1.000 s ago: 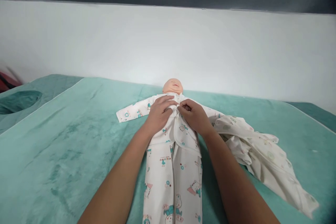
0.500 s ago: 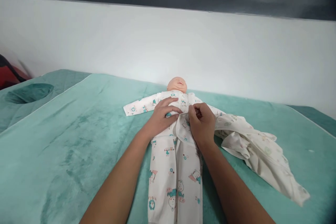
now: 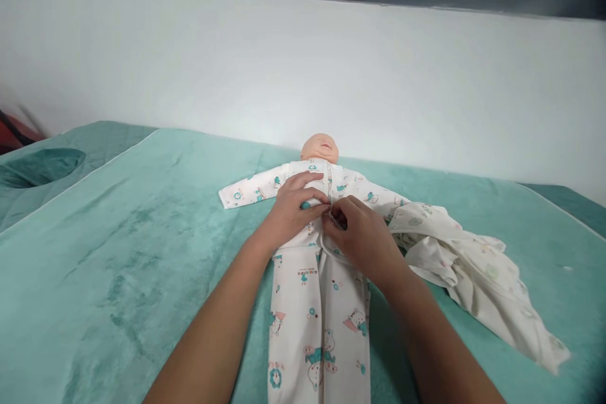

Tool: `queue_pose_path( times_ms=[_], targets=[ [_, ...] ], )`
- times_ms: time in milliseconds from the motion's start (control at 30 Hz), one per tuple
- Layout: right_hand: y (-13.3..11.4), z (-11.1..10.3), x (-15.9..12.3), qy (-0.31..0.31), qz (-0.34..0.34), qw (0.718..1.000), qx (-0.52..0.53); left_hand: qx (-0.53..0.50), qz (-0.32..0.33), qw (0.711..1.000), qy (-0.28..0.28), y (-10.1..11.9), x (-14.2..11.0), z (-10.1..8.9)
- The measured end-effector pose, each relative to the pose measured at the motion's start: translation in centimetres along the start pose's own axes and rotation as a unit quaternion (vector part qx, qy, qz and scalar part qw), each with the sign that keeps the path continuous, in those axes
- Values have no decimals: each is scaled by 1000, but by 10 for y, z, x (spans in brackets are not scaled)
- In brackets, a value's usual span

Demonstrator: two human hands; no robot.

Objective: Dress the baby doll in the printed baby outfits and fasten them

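Observation:
A baby doll (image 3: 320, 148) lies on its back on a teal padded table (image 3: 118, 252), dressed in a white printed sleepsuit (image 3: 317, 309) with its sleeves spread out. My left hand (image 3: 296, 206) lies flat on the doll's chest, fingers stretched over the left side of the suit's front. My right hand (image 3: 362, 233) is closed in a pinch on the suit's front edge at the belly, touching my left fingertips. What is between the fingertips is hidden.
A crumpled white printed garment (image 3: 473, 274) lies on the table to the doll's right. A white wall (image 3: 303, 76) runs behind the table. At far left a darker teal headrest (image 3: 38, 167) with a hollow sits lower than the table.
My right hand has brought the raised flap of the suit down and inward against the doll's belly. My left hand has stayed on the chest.

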State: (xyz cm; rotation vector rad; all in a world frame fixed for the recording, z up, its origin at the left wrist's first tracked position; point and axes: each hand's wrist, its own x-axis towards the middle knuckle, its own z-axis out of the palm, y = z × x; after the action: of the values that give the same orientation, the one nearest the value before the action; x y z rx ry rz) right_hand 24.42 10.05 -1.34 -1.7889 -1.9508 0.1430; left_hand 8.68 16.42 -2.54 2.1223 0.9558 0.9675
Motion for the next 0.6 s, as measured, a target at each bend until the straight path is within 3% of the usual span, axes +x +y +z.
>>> queue_pose_path(
  times_ms=[267,467,600],
  targets=[
    [17,-6,3,-17,-50,984,169,-14,-1,1000,0,-2,-2,0],
    [30,-12,6,-82,-29,958,274,-11,-7,1000,0,0,-1,0],
    [31,-6,8,-39,-36,961,271,-3,-17,1000,9,1,-2,2]
  ],
)
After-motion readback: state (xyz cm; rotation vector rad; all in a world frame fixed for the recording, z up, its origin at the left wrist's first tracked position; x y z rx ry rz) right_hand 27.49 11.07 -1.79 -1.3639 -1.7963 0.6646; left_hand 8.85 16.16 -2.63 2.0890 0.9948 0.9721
